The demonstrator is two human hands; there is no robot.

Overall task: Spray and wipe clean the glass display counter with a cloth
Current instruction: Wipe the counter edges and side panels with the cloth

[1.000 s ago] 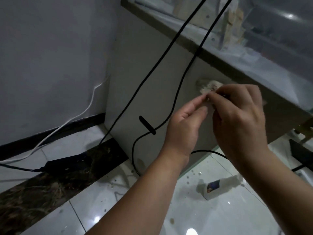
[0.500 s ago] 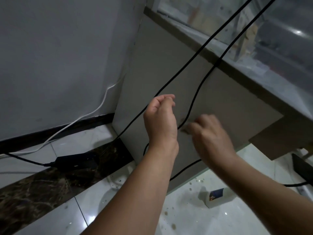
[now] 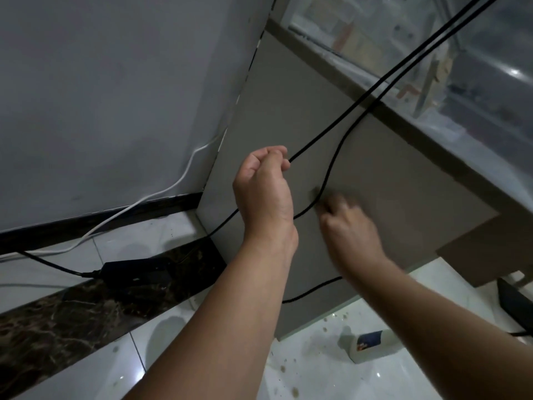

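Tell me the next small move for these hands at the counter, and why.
Probably draw the two black cables aside, off the counter's grey side panel. The left hand is curled at one cable, the blurred right hand is at the other, and both cross the panel. No cloth shows.

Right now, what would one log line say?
left hand: pinching thin black cable | right hand: blurred, at second cable | cloth: unseen
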